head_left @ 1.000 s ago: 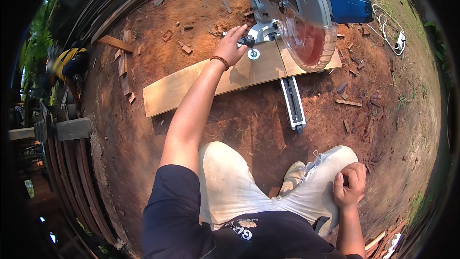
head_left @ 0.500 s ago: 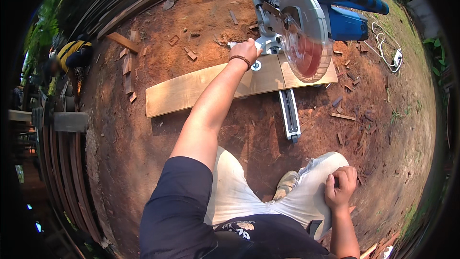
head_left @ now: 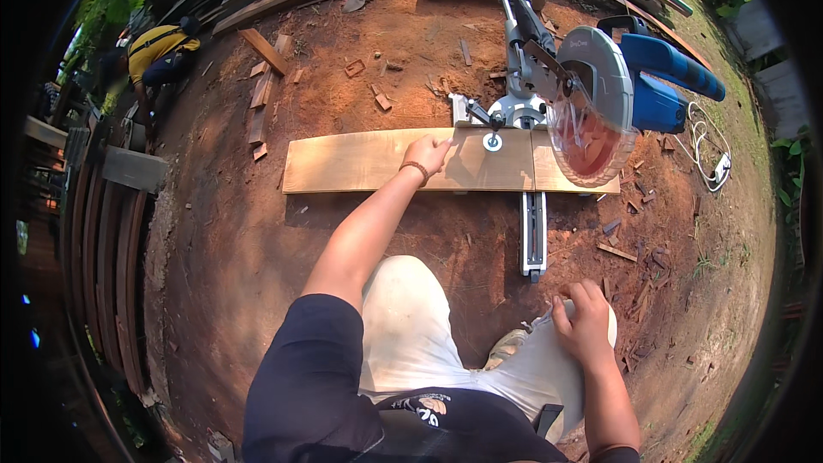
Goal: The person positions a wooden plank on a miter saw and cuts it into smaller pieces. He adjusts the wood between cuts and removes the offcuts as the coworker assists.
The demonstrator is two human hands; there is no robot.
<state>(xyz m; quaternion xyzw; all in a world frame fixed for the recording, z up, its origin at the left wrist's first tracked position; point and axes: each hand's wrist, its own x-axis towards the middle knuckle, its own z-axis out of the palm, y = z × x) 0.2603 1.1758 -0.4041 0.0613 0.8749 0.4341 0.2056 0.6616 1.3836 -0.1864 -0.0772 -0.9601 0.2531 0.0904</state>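
A long wooden board (head_left: 360,163) lies crosswise on a sliding mitre saw (head_left: 591,69). The round white foot of a hold-down clamp (head_left: 492,142) rests on the board's top, left of the blade. My left hand (head_left: 426,156), with a beaded bracelet at the wrist, is over the board just left of that clamp. Its fingers are drawn together toward the right; whatever they may hold is too small to make out. Over my right knee, my right hand (head_left: 586,317) is loosely curved with the thumb apart, holding nothing. The saw head is raised, its clear guard (head_left: 591,150) above the board's right part.
The saw's rail (head_left: 532,236) sticks out toward me. Wood offcuts (head_left: 264,107) and scraps lie on the reddish ground. A white cable with a plug (head_left: 718,170) lies at right. A person in yellow (head_left: 159,51) bends down at far left. Stacked timber (head_left: 111,266) lines the left side.
My left hand has left the clamp and moved left along the board. The view has shifted, so the saw appears lower and farther right. My right hand's fingers have loosened.
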